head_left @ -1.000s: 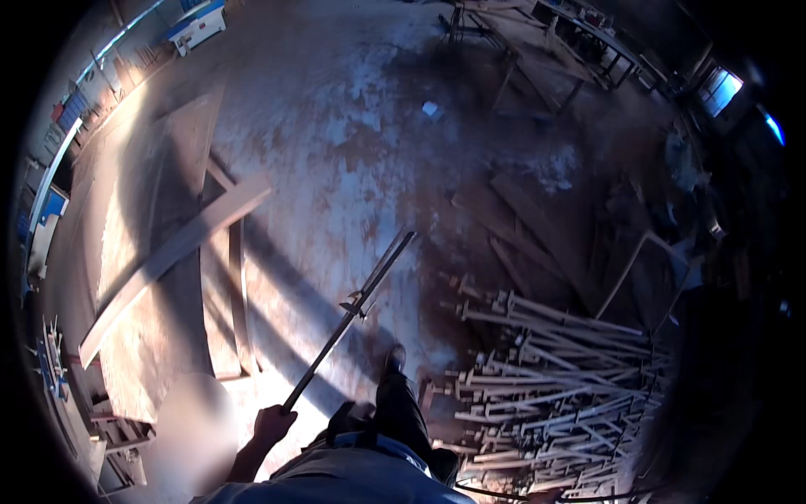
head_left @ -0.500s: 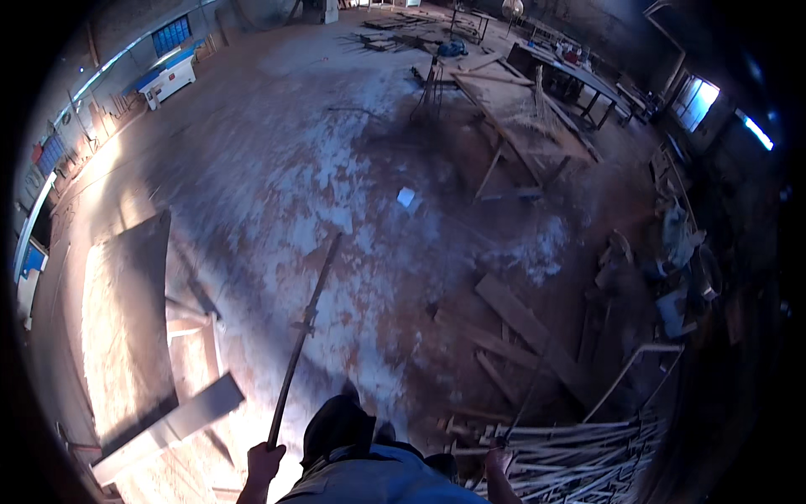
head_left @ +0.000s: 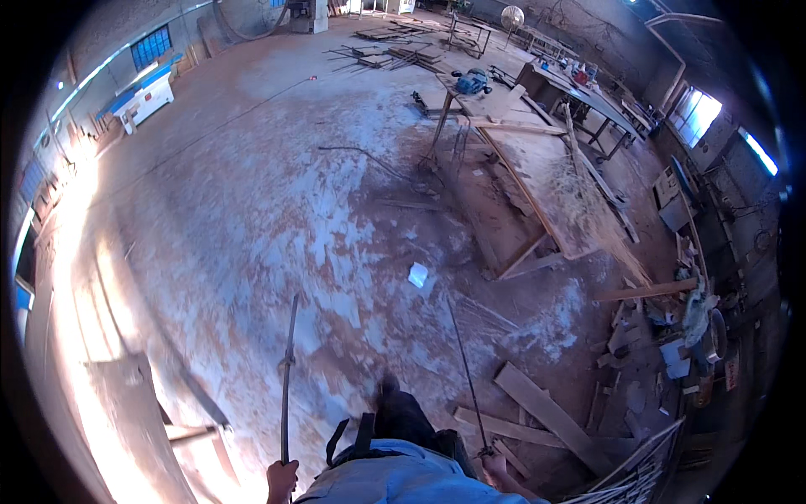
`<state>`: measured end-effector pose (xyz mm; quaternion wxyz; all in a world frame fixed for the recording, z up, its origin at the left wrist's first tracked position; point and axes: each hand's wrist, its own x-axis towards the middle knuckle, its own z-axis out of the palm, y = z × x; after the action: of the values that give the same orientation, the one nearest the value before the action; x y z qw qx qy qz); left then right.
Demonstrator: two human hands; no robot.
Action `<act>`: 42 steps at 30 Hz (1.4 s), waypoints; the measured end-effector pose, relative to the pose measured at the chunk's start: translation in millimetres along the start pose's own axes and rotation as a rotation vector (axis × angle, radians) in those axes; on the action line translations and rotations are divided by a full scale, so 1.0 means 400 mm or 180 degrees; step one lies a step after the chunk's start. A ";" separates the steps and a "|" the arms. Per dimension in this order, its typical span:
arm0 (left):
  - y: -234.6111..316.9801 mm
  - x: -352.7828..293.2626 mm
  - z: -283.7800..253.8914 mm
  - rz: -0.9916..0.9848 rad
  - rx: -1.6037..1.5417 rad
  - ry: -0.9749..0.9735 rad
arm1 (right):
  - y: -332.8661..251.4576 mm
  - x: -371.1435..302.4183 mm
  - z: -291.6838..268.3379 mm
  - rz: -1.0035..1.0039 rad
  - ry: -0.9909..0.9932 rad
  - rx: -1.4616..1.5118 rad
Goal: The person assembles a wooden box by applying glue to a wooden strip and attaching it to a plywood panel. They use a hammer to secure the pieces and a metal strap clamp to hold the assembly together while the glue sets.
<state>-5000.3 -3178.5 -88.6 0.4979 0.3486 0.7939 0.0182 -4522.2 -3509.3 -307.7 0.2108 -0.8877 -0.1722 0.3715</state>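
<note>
My left hand (head_left: 282, 480) is closed round the near end of a long, dark bar clamp (head_left: 285, 407), which points forward over the floor. A small block-like jaw sits partway along its bar. On the other side, my right hand (head_left: 495, 467) is closed on the near end of a thin dark rod (head_left: 468, 370). That rod slants forward and to the left; what kind it is I cannot tell. The two pieces are held well apart, one on each side of my body.
A wooden worktable (head_left: 562, 197) with strips and shavings stands ahead to the right, a blue power tool (head_left: 472, 81) at its far end. Planks (head_left: 541, 403) lie at the near right, beside a stack of thin slats (head_left: 642, 470). Boards (head_left: 134, 420) stand at the left. White scrap (head_left: 417, 275) lies ahead.
I have moved forward: the worktable and white scrap appear nearer, while the left boards and slats slide toward the lower edge. The bar clamp now points straighter ahead; the rod swings leftward.
</note>
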 end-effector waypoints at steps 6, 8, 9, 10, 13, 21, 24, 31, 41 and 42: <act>0.046 0.595 -0.037 0.0622 0.1703 0.0599 | -0.507 0.428 0.108 -0.0614 -0.0218 -0.1100; 0.204 0.683 -0.024 0.0409 0.1651 0.0579 | -0.717 0.535 0.066 -0.0920 -0.0203 -0.0701; 0.287 0.696 -0.040 0.0249 0.1638 0.0629 | -0.803 0.599 0.106 -0.0853 -0.0330 -0.0530; 0.384 0.734 -0.053 0.0212 0.1659 0.0568 | -0.868 0.623 0.084 -0.0401 -0.0399 -0.0335; 0.612 0.830 -0.086 0.0037 0.1572 0.0522 | -1.249 0.786 0.036 0.1138 -0.0658 0.0333; 1.255 1.270 -0.119 0.0065 0.1419 0.0404 | -2.136 1.228 0.044 0.1047 -0.0475 0.0634; 1.519 1.455 -0.144 0.0203 0.1420 0.0297 | -2.258 1.404 0.084 0.1007 -0.0171 0.0775; 2.137 1.878 -0.256 0.0546 0.1585 0.0743 | -2.797 1.784 0.169 0.1320 -0.0380 0.1581; 3.190 2.284 -0.307 0.0318 0.1725 0.0477 | -3.296 2.503 0.194 0.1204 -0.0303 0.1960; 3.291 2.324 -0.272 0.0351 0.1744 0.0347 | -3.287 2.582 0.183 0.1112 -0.0155 0.1859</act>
<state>-4625.6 -1617.0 -262.1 0.3400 0.5114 0.7746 -0.1513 -4085.2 -1893.7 -300.1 0.3850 -0.7968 0.0911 0.4567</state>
